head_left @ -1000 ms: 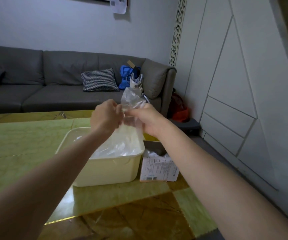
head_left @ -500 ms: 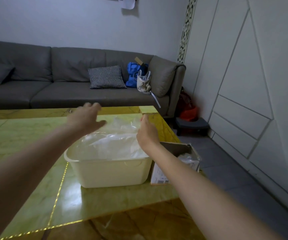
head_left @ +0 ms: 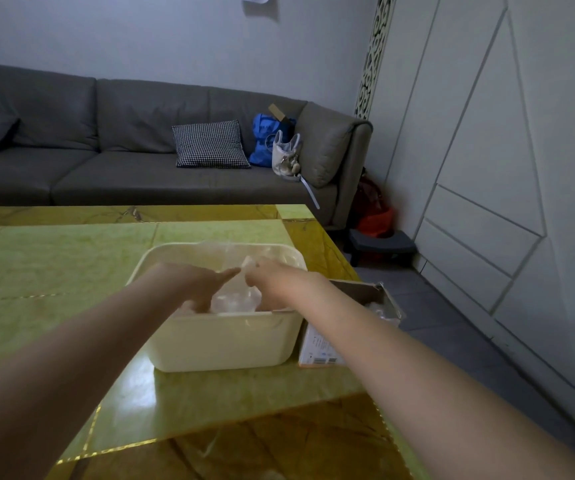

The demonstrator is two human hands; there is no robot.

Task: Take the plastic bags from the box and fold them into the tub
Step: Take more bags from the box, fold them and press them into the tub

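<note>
A cream plastic tub [head_left: 223,344] stands on the green table, with clear plastic bags [head_left: 234,301] crumpled inside it. Both my hands are down in the tub. My left hand [head_left: 194,287] presses on the bags, its fingers pointing down and its thumb stretched to the right. Beside it, my right hand [head_left: 268,278] is curled, and a bit of clear plastic sticks out at its fingers. To the right of the tub an open cardboard box [head_left: 320,351] touches it, with more clear bags [head_left: 381,310] showing inside.
The table [head_left: 54,271] has a glossy green and gold top; its right edge runs just past the box, with grey floor beyond. A grey sofa [head_left: 106,161] with a checked cushion and bags stands behind the table. White wall panels rise at the right.
The bag was held up above the tub, then lowered onto it. Both hands have now gone down inside the tub, pushing the bag in. The view has tilted downward.
</note>
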